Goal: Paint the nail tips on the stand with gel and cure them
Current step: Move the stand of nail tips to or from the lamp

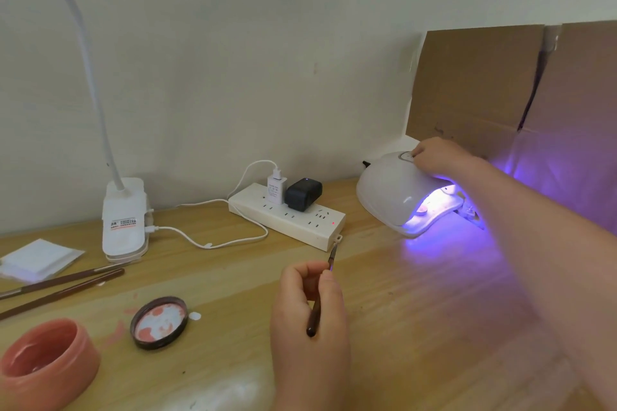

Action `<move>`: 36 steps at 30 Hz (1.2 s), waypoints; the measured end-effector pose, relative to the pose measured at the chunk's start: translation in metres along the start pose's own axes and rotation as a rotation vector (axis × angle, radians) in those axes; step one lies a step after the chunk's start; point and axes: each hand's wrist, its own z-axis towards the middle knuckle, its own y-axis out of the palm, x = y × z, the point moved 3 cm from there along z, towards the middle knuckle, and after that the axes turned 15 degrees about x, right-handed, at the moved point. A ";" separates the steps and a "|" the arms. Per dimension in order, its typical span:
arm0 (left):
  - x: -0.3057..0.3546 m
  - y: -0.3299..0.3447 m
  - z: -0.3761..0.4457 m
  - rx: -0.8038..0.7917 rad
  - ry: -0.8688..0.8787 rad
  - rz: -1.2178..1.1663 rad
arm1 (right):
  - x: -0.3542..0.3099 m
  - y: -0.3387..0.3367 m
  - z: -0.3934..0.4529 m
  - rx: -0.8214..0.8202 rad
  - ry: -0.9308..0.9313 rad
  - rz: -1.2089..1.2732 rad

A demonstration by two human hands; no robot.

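**Lamp lit, brush in hand**

The right hand (434, 153) rests on top of the glowing curing lamp (397, 190), fingers curled at its button. Inside the violet opening sits what looks like the nail stand (434, 205). The left hand (309, 307) pinches a thin brush (322, 290) above the worktop (417, 327).

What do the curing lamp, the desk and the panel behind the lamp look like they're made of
The curing lamp looks like glossy white moulded plastic: its smooth dome carries soft highlights. The desk looks like light wood or a wood-look laminate, with visible grain streaks and a dull sheen. The panel behind looks like matte brown corrugated cardboard, creased, with a dark gap between its flaps.
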 end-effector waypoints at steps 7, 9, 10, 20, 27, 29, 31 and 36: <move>0.002 0.000 0.002 -0.037 0.020 0.005 | 0.014 0.005 -0.025 0.023 0.019 0.066; 0.002 0.000 0.003 -0.035 0.039 0.019 | 0.011 0.002 -0.045 0.096 0.042 0.100; 0.003 0.000 0.003 -0.030 0.048 0.029 | 0.006 -0.001 -0.060 0.138 0.047 0.132; 0.055 -0.055 0.021 -0.107 0.201 0.051 | -0.118 -0.070 -0.263 0.125 -0.364 0.780; 0.104 -0.192 0.030 -0.138 0.512 0.272 | -0.233 -0.085 -0.364 -0.446 -0.513 1.123; 0.114 -0.230 0.030 -0.119 0.584 0.293 | -0.261 -0.077 -0.384 -0.472 -0.466 1.217; 0.126 -0.270 0.028 -0.114 0.732 0.418 | -0.285 -0.067 -0.401 -0.454 -0.352 1.338; 0.142 -0.393 0.057 0.049 0.862 0.641 | -0.348 -0.047 -0.445 -0.376 -0.350 1.344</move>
